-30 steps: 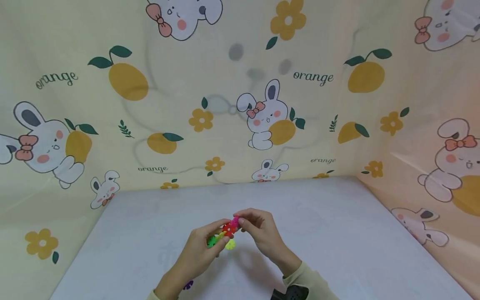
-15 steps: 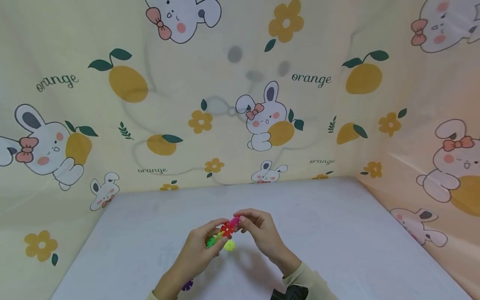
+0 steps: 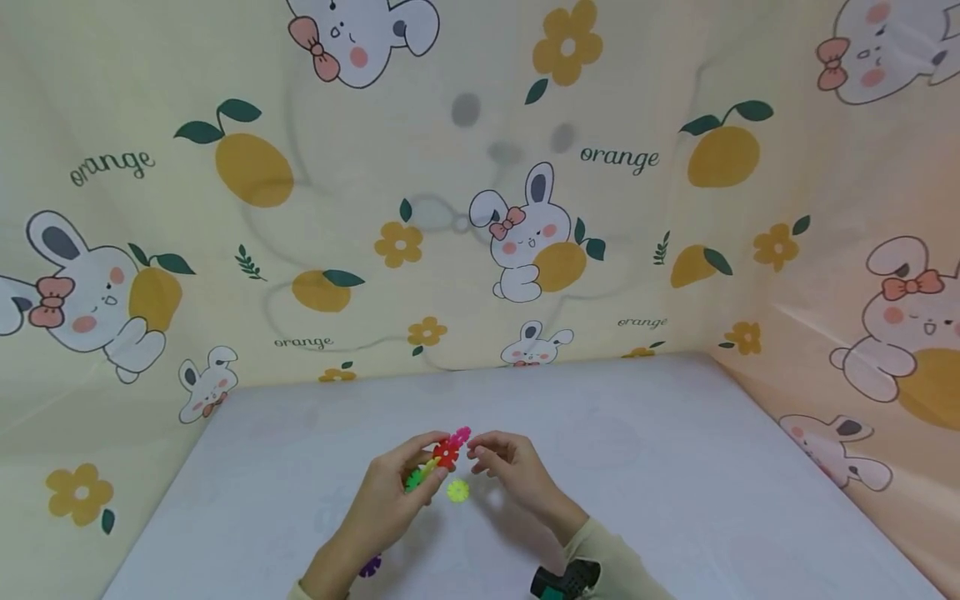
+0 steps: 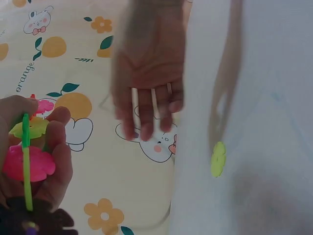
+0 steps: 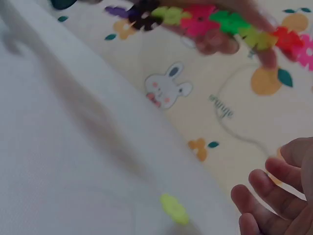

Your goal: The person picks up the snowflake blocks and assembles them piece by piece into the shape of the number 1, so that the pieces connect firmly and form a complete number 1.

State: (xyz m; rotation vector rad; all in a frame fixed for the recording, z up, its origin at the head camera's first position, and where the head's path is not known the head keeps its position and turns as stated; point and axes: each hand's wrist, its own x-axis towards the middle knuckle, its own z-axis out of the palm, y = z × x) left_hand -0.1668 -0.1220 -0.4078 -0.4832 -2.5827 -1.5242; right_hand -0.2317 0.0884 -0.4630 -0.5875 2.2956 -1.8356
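My left hand (image 3: pixel 378 496) pinches a chain of joined plastic snowflake discs (image 3: pixel 446 454) between thumb and fingers. In the right wrist view the chain (image 5: pixel 200 20) runs from purple and dark discs through yellow-green, pink, green, yellow and red to a pink end disc (image 5: pixel 306 53). In the head view a purple disc (image 3: pixel 370 567) shows below the left wrist. My right hand (image 3: pixel 517 471), its fingers loosely bent, is just right of the pink end, apart from it and holding nothing. A loose yellow-green snowflake disc (image 3: pixel 458 491) lies on the table under the hands.
The table has a white cover (image 3: pixel 675 467). Behind and beside it hangs a cream cloth (image 3: pixel 337 208) printed with rabbits, oranges and flowers. A dark wrist device (image 3: pixel 566 579) sits by the right sleeve.
My right fingers have let go of the pink end disc and drawn slightly away. My left hand has shifted a little left with the chain, leaving the loose yellow-green disc more visible.
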